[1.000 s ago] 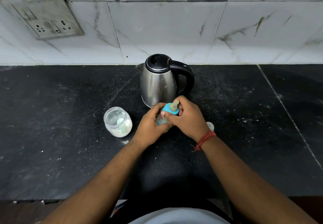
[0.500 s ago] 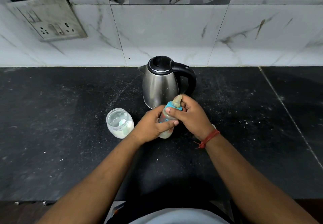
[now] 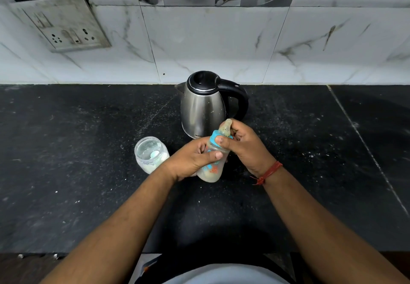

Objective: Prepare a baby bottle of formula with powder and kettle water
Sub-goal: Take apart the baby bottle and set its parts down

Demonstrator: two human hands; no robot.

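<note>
We hold the clear plastic baby bottle (image 3: 213, 164) tilted above the middle of the black stone counter (image 3: 66, 150), in front of the steel kettle (image 3: 203, 108). Our left hand (image 3: 190, 161) wraps its body; our right hand (image 3: 246, 148) pinches the blue collar (image 3: 214, 140). The open glass powder jar (image 3: 150, 154) stands just left.

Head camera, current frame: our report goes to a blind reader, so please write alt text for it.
Two bare hands hold a baby bottle tilted above a black counter: the left hand grips its body, the right hand its blue collar. A steel kettle stands behind; an open jar of white powder stands left.
</note>
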